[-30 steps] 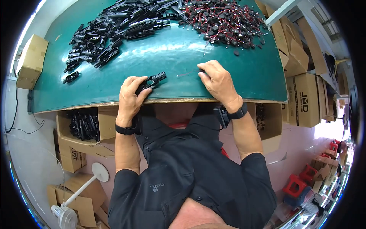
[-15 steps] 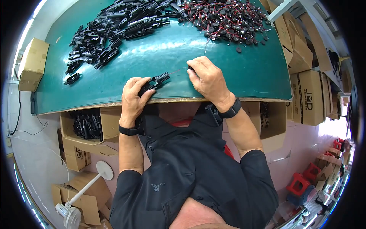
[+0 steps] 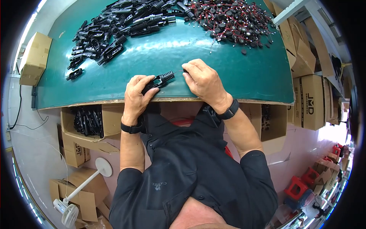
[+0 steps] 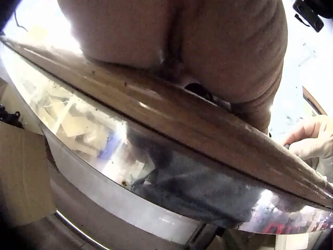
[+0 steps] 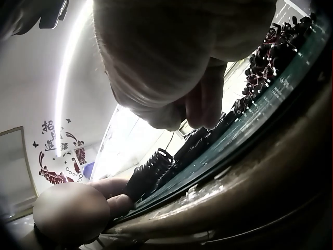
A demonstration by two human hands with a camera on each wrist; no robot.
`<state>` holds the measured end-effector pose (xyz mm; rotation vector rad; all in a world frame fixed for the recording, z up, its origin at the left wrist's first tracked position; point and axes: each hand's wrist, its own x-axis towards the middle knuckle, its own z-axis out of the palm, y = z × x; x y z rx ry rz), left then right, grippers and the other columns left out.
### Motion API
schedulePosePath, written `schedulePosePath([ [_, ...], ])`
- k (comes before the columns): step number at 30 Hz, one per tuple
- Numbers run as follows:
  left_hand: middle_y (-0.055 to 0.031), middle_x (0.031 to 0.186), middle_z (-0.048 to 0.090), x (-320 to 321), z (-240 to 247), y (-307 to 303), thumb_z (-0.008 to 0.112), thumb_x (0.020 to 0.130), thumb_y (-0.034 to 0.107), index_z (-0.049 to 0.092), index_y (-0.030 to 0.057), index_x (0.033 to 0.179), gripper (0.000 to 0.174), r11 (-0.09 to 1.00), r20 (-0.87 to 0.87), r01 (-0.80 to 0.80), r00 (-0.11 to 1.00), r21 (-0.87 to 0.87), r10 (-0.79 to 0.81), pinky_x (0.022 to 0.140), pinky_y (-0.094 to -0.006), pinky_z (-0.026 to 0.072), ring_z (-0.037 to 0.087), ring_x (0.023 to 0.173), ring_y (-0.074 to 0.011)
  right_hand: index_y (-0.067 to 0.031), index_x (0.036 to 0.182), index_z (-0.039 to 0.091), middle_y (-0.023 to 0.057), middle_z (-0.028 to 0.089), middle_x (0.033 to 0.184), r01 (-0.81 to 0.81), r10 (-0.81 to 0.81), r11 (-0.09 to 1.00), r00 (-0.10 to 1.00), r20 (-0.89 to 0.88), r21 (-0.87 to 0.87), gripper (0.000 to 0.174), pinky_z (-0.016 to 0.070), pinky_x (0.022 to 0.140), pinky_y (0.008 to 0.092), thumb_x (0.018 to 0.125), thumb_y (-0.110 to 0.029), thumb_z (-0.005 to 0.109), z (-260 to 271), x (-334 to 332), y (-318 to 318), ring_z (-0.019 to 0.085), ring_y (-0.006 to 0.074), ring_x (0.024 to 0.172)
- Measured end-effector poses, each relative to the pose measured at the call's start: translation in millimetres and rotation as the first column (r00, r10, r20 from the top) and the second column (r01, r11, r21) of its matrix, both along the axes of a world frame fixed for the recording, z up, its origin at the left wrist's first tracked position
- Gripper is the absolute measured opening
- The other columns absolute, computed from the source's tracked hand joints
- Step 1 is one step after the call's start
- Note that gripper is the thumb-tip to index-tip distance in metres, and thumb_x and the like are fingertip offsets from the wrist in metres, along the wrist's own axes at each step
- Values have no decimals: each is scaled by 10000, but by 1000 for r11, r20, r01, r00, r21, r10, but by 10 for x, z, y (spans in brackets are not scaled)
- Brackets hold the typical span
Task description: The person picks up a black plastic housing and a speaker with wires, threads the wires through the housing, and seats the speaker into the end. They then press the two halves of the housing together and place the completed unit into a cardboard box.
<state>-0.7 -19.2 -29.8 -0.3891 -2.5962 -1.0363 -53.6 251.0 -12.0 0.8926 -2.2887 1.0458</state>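
Observation:
My left hand (image 3: 138, 95) grips a black plastic housing (image 3: 167, 77) just above the table's front edge, its ribbed round end pointing right. In the right wrist view that ribbed, hollow end faces the other hand. My right hand (image 3: 207, 84) pinches a small dark piece (image 3: 185, 70) between thumb and forefinger, mostly hidden by the fingertips. From it a thin wire (image 3: 178, 71) runs left to the housing's ribbed end. The left wrist view shows mainly the underside of the left hand (image 4: 182, 41), which hides most of the housing.
A large pile of black housings (image 3: 126, 23) covers the table's back left, with one housing (image 3: 74, 74) lying apart. Beside it at the back right is a heap of black discs (image 3: 232, 24) with red wires. Open cardboard boxes (image 3: 111, 122) stand under the green table's (image 3: 95, 89) front edge.
The right hand has moved left toward the housing with its small dark piece. The wire, earlier loose beside the housing, now meets its ribbed end. The left hand has shifted slightly right in view.

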Motion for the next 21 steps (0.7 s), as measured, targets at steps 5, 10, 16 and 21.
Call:
schedulePosePath([
  [5, -123, 1075, 721, -1, 7, 4, 896, 805, 126, 774, 57, 1223, 441, 1000, -3, 1, 1000, 9, -1, 903, -423, 532, 674, 1017, -332, -19, 1119, 726, 128, 722, 1043, -11, 12, 1000, 999, 33, -14, 258, 614, 761, 397, 871, 14, 789, -36, 9, -37, 732, 322, 893],
  [10, -120, 1068, 724, 6, 9, -15, 896, 804, 119, 772, 60, 1219, 438, 1000, -3, 12, 1000, 12, -12, 902, -426, 534, 672, 1012, -332, -14, 1127, 756, 121, 730, 1053, -62, 84, 991, 977, 197, -116, 252, 607, 751, 345, 880, 5, 804, -110, -10, -89, 735, 254, 875],
  [16, -120, 1064, 729, 11, -16, -35, 896, 800, 119, 772, 65, 1215, 436, 999, 3, 32, 999, 24, -32, 900, -430, 536, 673, 1004, -332, -8, 1145, 787, 61, 723, 1067, -107, 278, 934, 816, 507, -340, 235, 576, 761, 264, 912, -4, 815, -165, -39, -139, 696, 121, 875],
  [21, -118, 1063, 730, 17, -1, -51, 899, 795, 122, 773, 70, 1220, 447, 998, 22, 45, 999, 45, -47, 902, -431, 536, 675, 999, -330, -10, 1161, 795, 27, 708, 1072, -112, 352, 910, 717, 601, -400, 226, 558, 787, 241, 936, -10, 813, -208, -88, -106, 667, 88, 888],
])
